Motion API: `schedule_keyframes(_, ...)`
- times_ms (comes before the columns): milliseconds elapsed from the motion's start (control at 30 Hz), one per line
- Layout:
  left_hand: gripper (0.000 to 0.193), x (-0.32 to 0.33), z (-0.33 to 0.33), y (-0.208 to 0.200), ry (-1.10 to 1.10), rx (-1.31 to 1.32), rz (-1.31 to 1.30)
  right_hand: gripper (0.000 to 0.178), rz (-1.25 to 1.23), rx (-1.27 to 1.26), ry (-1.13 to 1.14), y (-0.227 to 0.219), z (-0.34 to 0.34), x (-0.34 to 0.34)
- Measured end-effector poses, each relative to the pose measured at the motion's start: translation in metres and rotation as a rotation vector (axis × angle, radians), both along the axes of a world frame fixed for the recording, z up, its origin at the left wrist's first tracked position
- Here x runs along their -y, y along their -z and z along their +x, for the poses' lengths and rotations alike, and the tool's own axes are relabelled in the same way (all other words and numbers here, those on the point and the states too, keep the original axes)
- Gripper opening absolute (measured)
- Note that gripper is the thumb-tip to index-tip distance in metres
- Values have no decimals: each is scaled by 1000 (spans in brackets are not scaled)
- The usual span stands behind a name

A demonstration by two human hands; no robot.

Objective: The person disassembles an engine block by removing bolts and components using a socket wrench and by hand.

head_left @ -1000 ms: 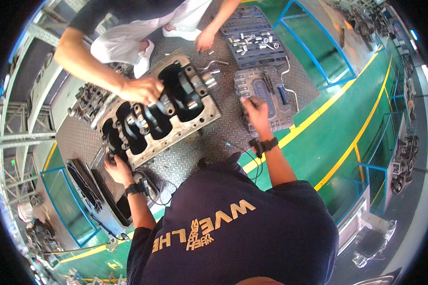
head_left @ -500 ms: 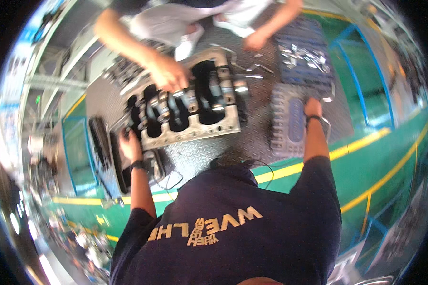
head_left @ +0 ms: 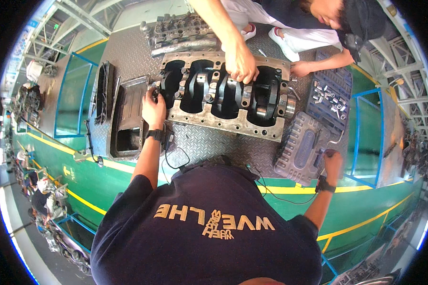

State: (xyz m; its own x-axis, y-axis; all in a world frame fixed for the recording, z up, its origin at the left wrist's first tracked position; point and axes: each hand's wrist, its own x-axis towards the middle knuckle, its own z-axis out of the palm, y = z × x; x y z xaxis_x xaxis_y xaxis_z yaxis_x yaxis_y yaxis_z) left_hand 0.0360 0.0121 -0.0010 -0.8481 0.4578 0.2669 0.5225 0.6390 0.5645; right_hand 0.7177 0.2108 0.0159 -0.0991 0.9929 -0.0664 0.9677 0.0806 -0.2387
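A metal engine block (head_left: 199,115) lies on the table with its crankcase side up, a crankshaft (head_left: 200,88) running along it. My left hand (head_left: 154,110) is at the block's left end, fingers curled round the crankshaft's dark end. Off the near right corner of a grey tool case lid (head_left: 284,159), my right hand (head_left: 333,165) is closed, slightly blurred. A small dark end shows at its fingers; the rest of what it holds is hidden. A co-worker's hand (head_left: 241,61) reaches into the block from the far side.
An open socket tray (head_left: 319,114) adjoins the lid, loose sockets on it. A metal oil pan (head_left: 128,107) and a dark narrow tray (head_left: 102,95) lie left. A cylinder head (head_left: 180,31) sits at the back. The co-worker's other hand (head_left: 300,69) rests right of the block.
My right hand has come from the lid's far right corner to its near right side. The co-worker's reaching hand has shifted right along the block. My view has tilted; my left hand stays at the block's end.
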Motion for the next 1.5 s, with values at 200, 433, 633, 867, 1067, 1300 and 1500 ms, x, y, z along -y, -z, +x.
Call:
schedule_keyframes(200, 40, 0, 4, -9, -14, -28, -23, 26, 122, -590, -222, -217, -183, 67)
schedule_keyframes(433, 44, 3, 1, -14, 24, -2, -5, 21, 251, -748, -766, -198, -400, 62)
schedule_keyframes(633, 49, 3, 1, -20, 29, 51, -55, 16, 506, -435, -905, -129, -478, 16)
schedule_keyframes(867, 51, 5, -1, -17, 16, 40, -76, 18, 442, -254, -869, -121, -492, -2)
schedule_keyframes(1067, 50, 6, 1, -16, 17, 22, -45, 12, 368, -193, -1062, -117, -499, -7)
schedule_keyframes(1300, 50, 4, 0, -17, -7, 7, -38, 21, 208, 72, -984, -110, -497, -24)
schedule_keyframes(1500, 24, 22, 6, -51, 47, 43, -104, 24, 380, 144, -1124, -79, -506, -21)
